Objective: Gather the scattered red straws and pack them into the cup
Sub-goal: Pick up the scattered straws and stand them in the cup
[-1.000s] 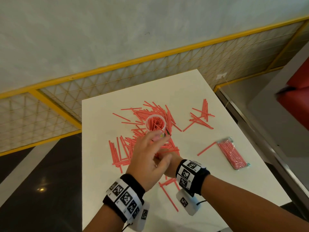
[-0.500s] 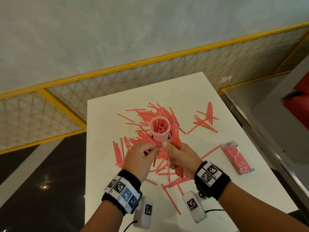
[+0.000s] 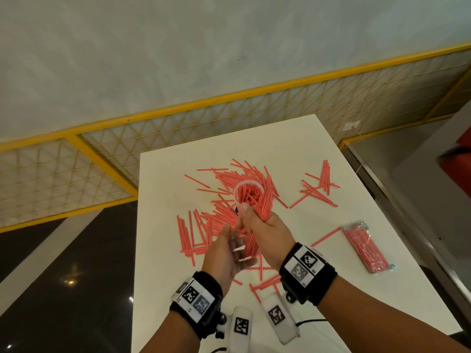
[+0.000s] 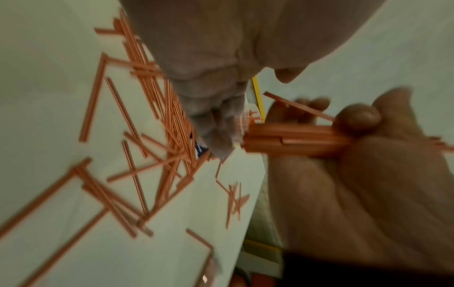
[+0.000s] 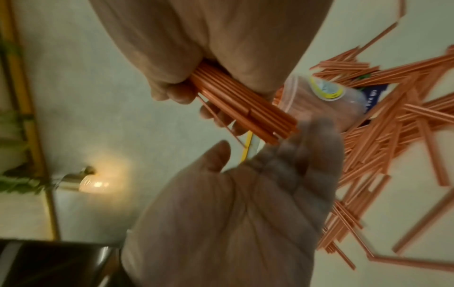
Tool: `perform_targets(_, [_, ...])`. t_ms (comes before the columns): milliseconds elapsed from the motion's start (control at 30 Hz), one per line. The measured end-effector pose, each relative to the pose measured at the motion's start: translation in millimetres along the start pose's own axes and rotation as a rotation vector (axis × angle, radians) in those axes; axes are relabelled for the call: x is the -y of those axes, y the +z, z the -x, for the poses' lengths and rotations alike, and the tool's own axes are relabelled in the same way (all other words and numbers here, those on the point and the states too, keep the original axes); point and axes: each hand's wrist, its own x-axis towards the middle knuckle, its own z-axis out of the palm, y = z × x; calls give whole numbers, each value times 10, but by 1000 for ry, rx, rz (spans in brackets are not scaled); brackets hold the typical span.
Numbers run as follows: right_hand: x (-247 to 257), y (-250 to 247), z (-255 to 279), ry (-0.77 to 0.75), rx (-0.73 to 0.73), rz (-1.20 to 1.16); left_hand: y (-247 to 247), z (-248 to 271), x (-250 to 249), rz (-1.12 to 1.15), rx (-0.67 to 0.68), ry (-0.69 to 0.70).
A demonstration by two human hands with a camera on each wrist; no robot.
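Observation:
A clear plastic cup (image 3: 248, 193) stands on the white table (image 3: 293, 149) with several red straws in it, in the midst of a scattered pile of red straws (image 3: 216, 217). My right hand (image 3: 252, 216) grips a thick bundle of red straws (image 3: 263, 208), held steeply just in front of the cup. In the right wrist view the bundle (image 5: 243, 104) ends close to the cup (image 5: 326, 101). My left hand (image 3: 233, 242) is open, its blurred palm (image 5: 258, 194) at the bundle's lower end. The left wrist view shows the gripped bundle (image 4: 294, 139).
More red straws (image 3: 322, 183) lie crossed at the far right of the table. A sealed packet of straws (image 3: 367, 248) sits near the right edge. A few straws (image 3: 265, 282) lie near my wrists. A yellow mesh railing (image 3: 178, 133) runs behind the table.
My right hand has raised the bundle steeper and closer to the cup. My left hand has let go of the straws, opened and dropped to the bundle's lower end.

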Motion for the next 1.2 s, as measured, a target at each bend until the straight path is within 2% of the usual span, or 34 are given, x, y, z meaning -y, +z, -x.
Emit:
perform_targets(67, [10, 73, -9, -43, 0, -12, 74, 20, -5, 58, 70, -16])
perform_targets(233, [-107, 150, -43, -100, 3, 91, 163, 17, -20, 214, 111, -92])
perform_targets(367, [-271, 116, -26, -271, 37, 357, 105, 3, -15, 253, 86, -64])
perform_targets(433, [-364, 58, -30, -292, 13, 446, 66, -44, -35, 231, 26, -72])
perform_targets(500, [-433, 3, -41, -238, 4, 474, 25, -91, -62, 206, -42, -96])
perform_targets(600, [-433, -51, -86, -153, 57, 451, -35, -141, -61, 99, -55, -76])
perform_targets(800, [49, -312, -683, -92, -145, 387, -269, -107, -3, -31, -75, -54])
perform_targets(967, [2, -336, -1292, 16, -62, 696, -450, -39, 133, -77, -117, -71])
perform_targets(1100, [-43, -248, -1441, 108, 57, 969, -578, -10, 217, -159, -127, -69])
perform_targets(1200, [-81, -196, -1537, 104, 119, 1126, -641, 3, 239, -232, -118, -61])
